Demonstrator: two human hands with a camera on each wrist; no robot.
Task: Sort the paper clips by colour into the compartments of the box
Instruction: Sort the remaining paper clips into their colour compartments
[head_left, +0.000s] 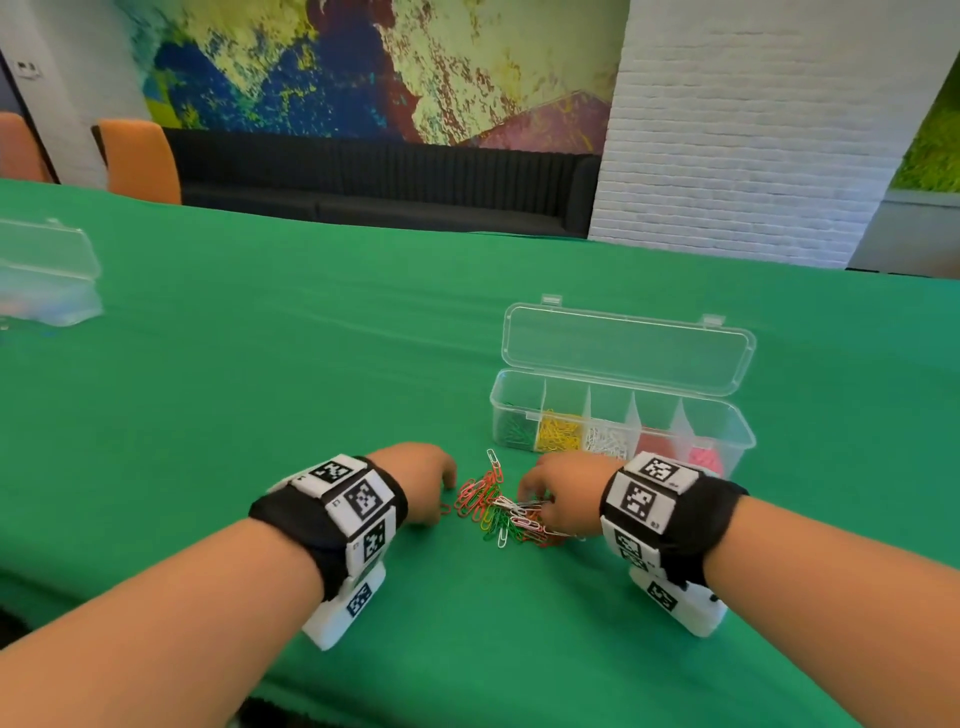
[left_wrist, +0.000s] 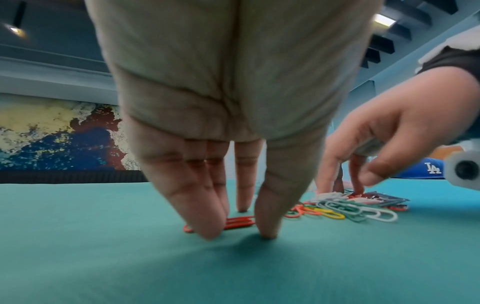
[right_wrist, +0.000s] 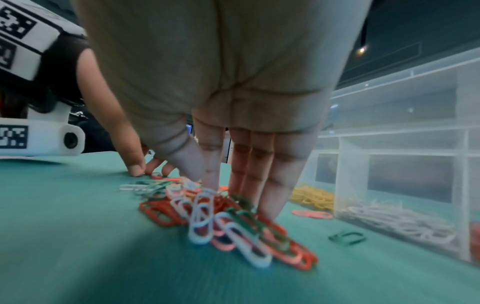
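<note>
Mixed clip pile between hands, right hand touching it.

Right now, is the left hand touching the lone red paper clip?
Touching: the left wrist view shows the left hand pressing its fingertips on the red paper clip.

- 2 hands: left hand, right hand
- 1 open box, 5 compartments, each with clips: green, yellow, white, red, pink
- 1 mixed pile of loose clips, too many to count
- 1 second clear box, far left
- 2 orange chairs
</note>
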